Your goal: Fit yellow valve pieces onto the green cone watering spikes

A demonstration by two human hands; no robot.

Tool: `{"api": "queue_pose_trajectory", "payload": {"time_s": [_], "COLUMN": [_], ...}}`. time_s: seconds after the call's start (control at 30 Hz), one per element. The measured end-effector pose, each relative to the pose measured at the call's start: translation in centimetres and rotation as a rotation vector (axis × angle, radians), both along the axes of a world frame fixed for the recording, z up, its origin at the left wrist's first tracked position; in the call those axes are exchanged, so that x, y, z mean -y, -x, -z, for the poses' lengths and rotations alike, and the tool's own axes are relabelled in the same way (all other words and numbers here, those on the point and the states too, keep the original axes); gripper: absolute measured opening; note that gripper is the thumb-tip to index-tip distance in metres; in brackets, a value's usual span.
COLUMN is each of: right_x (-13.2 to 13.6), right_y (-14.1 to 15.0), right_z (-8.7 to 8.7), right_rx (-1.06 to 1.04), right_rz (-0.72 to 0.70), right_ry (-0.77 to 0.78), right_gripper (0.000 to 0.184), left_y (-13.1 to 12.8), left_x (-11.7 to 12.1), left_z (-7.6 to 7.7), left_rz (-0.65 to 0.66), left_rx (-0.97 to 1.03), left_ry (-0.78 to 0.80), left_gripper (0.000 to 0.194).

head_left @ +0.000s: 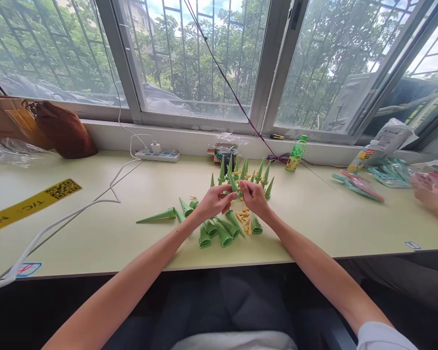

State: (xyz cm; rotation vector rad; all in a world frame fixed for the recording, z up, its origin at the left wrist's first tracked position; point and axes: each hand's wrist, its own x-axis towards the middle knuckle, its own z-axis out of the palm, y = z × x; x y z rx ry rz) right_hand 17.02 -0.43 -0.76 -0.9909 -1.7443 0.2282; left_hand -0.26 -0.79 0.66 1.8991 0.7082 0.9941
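Note:
My left hand (217, 200) is closed around a green plastic watering spike (232, 182), its tip pointing up and away from me. Right beside it, my right hand (254, 197) is closed in a pinch against the spike's side; whatever its fingertips hold is hidden. Behind my hands, several green spikes (266, 170) stand upright with small yellow pieces on them. Loose hollow spikes (225, 237) lie below and to the left of my hands, open ends mostly toward me. A small pile of yellow plastic valves (245, 221) lies just under my right hand.
A green-capped bottle (296, 154), a power strip (156, 155) and a small open box (226, 151) stand along the window side. A white cable (113, 189) crosses the table's left. At far right, another person's hand (432, 194) is near plastic-wrapped items (390, 174).

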Motion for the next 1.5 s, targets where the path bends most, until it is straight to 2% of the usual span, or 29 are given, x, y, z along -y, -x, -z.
{"api": "queue_pose_trajectory", "payload": {"time_s": [0.1, 0.27, 0.33, 0.4, 0.53, 0.67, 0.93, 1.07, 1.17, 1.27, 1.5], "right_x": [0.0, -0.2, -0.2, -0.3, -0.4, -0.4, -0.3, -0.1, -0.2, -0.3, -0.4], "right_y": [0.0, 0.0, 0.1, 0.1, 0.2, 0.0, -0.1, 0.0, 0.0, 0.0, 0.1], "right_z": [0.1, 0.2, 0.3, 0.3, 0.3, 0.3, 0.3, 0.4, 0.5, 0.7, 0.9], "right_rx": [-0.007, -0.013, -0.016, -0.023, -0.041, -0.078, -0.048, -0.009, -0.013, -0.023, -0.067], "right_rz": [-0.004, -0.018, -0.030, -0.031, 0.003, 0.048, 0.059, 0.005, -0.012, -0.028, -0.056], "right_ry": [0.010, 0.032, 0.037, 0.030, 0.003, 0.009, 0.003, 0.010, 0.023, 0.035, 0.085], "right_gripper": [0.053, 0.053, 0.053, 0.053, 0.053, 0.054, 0.052, 0.051, 0.050, 0.050, 0.051], "left_y": [-0.1, 0.4, 0.4, 0.2, -0.4, -0.7, -0.7, -0.7, -0.6, -0.5, -0.4], "left_x": [-0.4, -1.0, -1.0, -0.9, -0.5, -0.1, 0.2, 0.2, 0.0, -0.2, -0.3], "left_z": [0.6, 1.3, 1.4, 1.3, 0.8, 0.4, -0.4, -0.6, -0.4, 0.0, 0.6], "left_rz": [-0.098, -0.176, -0.218, -0.261, -0.326, -0.307, -0.080, 0.047, 0.096, 0.113, 0.038], "left_rx": [-0.022, -0.106, -0.111, -0.105, -0.058, -0.013, 0.144, 0.195, 0.235, 0.243, 0.222], "left_ry": [-0.189, -0.518, -0.591, -0.599, -0.474, -0.227, 0.327, 0.518, 0.590, 0.591, 0.379], "left_gripper": [0.034, 0.031, 0.031, 0.031, 0.030, 0.043, 0.062, 0.059, 0.053, 0.051, 0.041]}}
